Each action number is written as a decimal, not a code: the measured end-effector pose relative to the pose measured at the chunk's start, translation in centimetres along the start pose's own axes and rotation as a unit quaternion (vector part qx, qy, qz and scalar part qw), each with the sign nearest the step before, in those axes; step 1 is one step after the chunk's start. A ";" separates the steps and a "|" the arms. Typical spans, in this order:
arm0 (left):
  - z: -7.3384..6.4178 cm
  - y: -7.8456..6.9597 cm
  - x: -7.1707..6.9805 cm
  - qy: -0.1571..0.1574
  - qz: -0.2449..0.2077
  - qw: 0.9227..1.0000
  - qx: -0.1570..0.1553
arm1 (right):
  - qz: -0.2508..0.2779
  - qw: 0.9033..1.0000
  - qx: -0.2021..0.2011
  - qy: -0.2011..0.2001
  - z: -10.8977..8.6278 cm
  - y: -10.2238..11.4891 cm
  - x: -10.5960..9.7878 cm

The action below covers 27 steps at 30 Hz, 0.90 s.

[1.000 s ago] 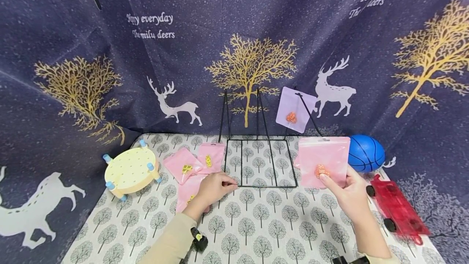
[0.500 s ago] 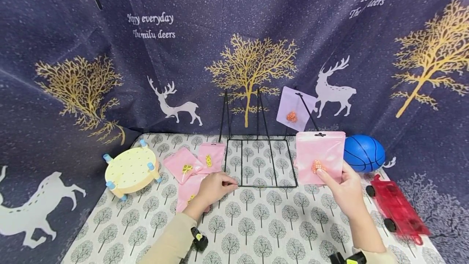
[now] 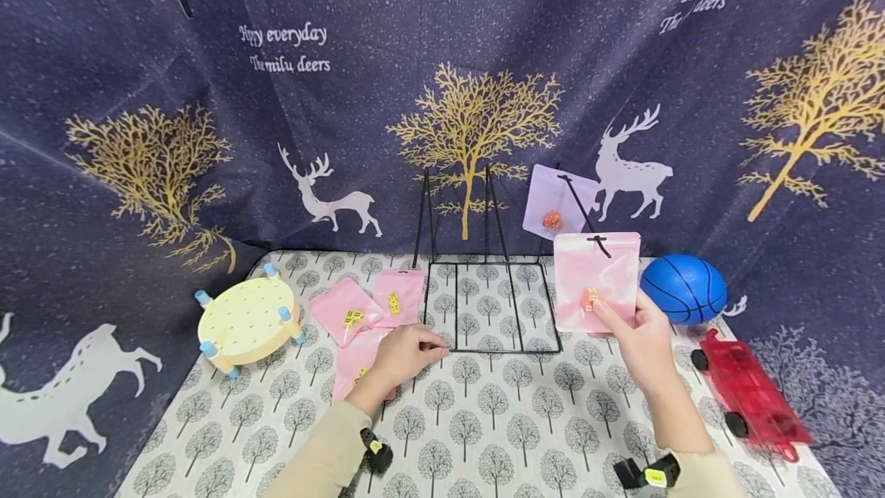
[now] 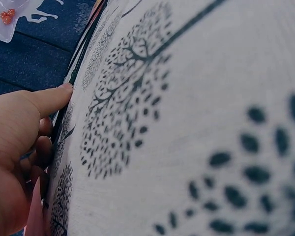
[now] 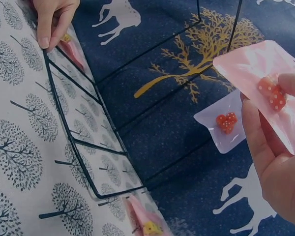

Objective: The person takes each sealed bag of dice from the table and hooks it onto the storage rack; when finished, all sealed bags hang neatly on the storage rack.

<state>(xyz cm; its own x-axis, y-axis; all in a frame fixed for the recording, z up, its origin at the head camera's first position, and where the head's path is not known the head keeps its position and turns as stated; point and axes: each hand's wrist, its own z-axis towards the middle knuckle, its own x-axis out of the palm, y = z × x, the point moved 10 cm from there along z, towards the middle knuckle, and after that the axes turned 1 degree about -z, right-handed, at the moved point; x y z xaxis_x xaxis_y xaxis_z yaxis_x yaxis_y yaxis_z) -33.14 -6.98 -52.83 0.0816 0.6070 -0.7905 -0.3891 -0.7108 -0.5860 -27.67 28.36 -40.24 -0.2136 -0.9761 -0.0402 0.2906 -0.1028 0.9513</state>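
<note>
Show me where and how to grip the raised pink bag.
I'd pinch the pink bag at its lower right edge, from the right, as the right hand does: it is flat, and that leaves the top slot, where the black prong apparently pokes through, unblocked.

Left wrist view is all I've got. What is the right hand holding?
Observer: The right hand holds a pink bag with orange dice inside.

Operator: Is it touching the rack, or clear of it?

Observer: Head view shows the tip of a black hook in front of the bag, near its top edge, so it looks threaded on; how securely, I can't tell.
</note>
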 end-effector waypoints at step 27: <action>0.0 0.3 0.1 -0.002 0.000 1.000 -0.002 | 0.086 0.994 0.057 -0.038 6.7 -2.4 2.7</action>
<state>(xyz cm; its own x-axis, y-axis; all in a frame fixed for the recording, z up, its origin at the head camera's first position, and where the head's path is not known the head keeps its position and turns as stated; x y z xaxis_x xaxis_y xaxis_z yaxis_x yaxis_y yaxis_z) -33.30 -7.16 -53.10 0.0772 0.6083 -0.7899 -0.3859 -0.7123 -0.5863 -35.20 27.30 -40.58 -0.2407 -0.9597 0.1452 0.2232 0.0909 0.9705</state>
